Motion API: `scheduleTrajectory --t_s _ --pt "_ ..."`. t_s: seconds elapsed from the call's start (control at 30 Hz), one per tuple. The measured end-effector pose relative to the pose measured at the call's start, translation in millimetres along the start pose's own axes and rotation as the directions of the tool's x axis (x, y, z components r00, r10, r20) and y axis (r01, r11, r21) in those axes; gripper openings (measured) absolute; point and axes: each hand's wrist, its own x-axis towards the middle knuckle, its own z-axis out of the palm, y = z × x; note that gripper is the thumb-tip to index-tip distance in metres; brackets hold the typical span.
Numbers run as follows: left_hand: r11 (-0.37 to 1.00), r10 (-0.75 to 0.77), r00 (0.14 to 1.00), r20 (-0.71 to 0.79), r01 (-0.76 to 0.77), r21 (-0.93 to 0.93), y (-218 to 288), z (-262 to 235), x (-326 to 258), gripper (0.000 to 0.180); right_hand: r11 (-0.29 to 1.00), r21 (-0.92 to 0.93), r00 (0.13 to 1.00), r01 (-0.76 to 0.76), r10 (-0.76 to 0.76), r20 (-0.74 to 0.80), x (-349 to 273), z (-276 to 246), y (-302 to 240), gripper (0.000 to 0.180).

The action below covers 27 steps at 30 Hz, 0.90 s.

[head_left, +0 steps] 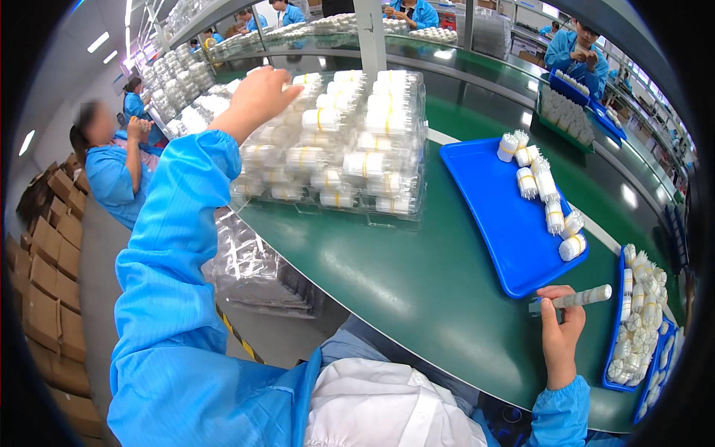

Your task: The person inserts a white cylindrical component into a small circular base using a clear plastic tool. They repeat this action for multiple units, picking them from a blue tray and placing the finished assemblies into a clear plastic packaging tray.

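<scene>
My left hand (259,97) reaches over the far left part of a stack of clear plastic trays (406,212). Its fingers are bent together among white bundles there, and what they grip is hidden. Rows of white cylindrical bundles (365,164) with yellow bands fill the trays. Lower right, above the green table, my right hand (562,331) is closed round a slim, translucent whitish tube (588,296), pointing right. Just beyond that hand lies a blue tray (495,231) with several banded bundles (547,182) along its right side.
Another blue tray (618,350), heaped with white bundles, stands at the right. The curved green table (357,261) has a metal post (370,37) behind the stack. Cardboard boxes (56,268) line the left wall. Co-workers in blue (112,171) are around, and wrapped plastic (261,276) lies below.
</scene>
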Motion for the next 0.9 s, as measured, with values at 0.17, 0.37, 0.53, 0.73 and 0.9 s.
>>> scheduleTrajectory --t_s 0.17,0.37,0.53,0.73,0.9 --pt "0.993 -0.023 0.993 -0.112 0.009 -0.119 -16.3 1.9 4.3 0.044 1.0 -0.004 0.999 0.029 -0.029 0.016 0.6 0.9 -4.0 0.009" --pt "0.793 -0.15 0.989 -0.007 0.116 -0.598 -13.0 41.9 -10.9 0.052 0.987 -0.02 0.987 0.157 -0.156 0.04 -5.2 4.7 -18.9 0.01" --pt "0.737 -0.032 0.835 -0.549 -0.352 -0.578 76.5 -0.5 11.2 0.034 0.957 -0.076 0.959 0.279 -0.273 0.073 -0.4 7.1 -19.6 0.014" --pt "0.405 0.349 0.833 -0.429 -0.547 -0.733 326.3 -27.3 -28.3 0.019 0.933 -0.125 0.941 0.337 -0.335 0.042 4.5 7.5 -14.8 0.015" --pt "0.637 0.355 0.934 -0.045 -0.277 -0.72 438.0 24.4 -23.4 0.058 0.93 -0.136 0.938 0.342 -0.346 -0.012 6.6 -0.1 -14.7 0.016"
